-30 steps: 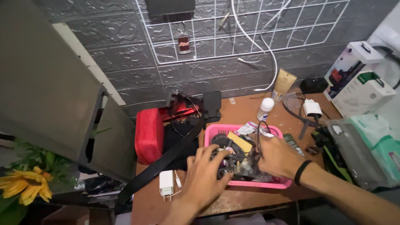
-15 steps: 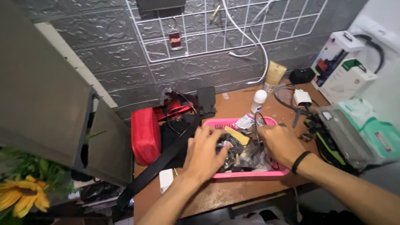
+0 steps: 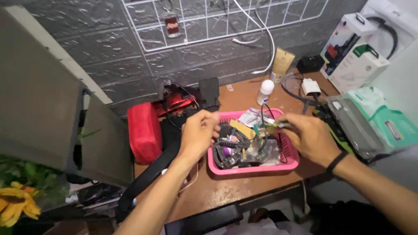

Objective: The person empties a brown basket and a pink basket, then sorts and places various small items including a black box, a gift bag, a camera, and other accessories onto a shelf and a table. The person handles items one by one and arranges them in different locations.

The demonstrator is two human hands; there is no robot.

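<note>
the right hand (image 3: 310, 138) pinches a small greenish object (image 3: 273, 126) over the far right of the pink basket (image 3: 254, 167) of tangled cables on the brown desk (image 3: 226, 191), while the left hand (image 3: 199, 134), fingers curled with nothing clearly held, hovers at the basket's left edge.

The light is dim and warm, strongest at the right edge, where the white boxes (image 3: 355, 48) and wall glare pale. The desk (image 3: 226, 191) is moderately lit, while its front edge and the space below fall into deep shadow. Both hands look slightly motion-blurred. Wide-angle distortion bends the wire grid (image 3: 209, 26) and the left-edge panel (image 3: 39, 95).
</note>
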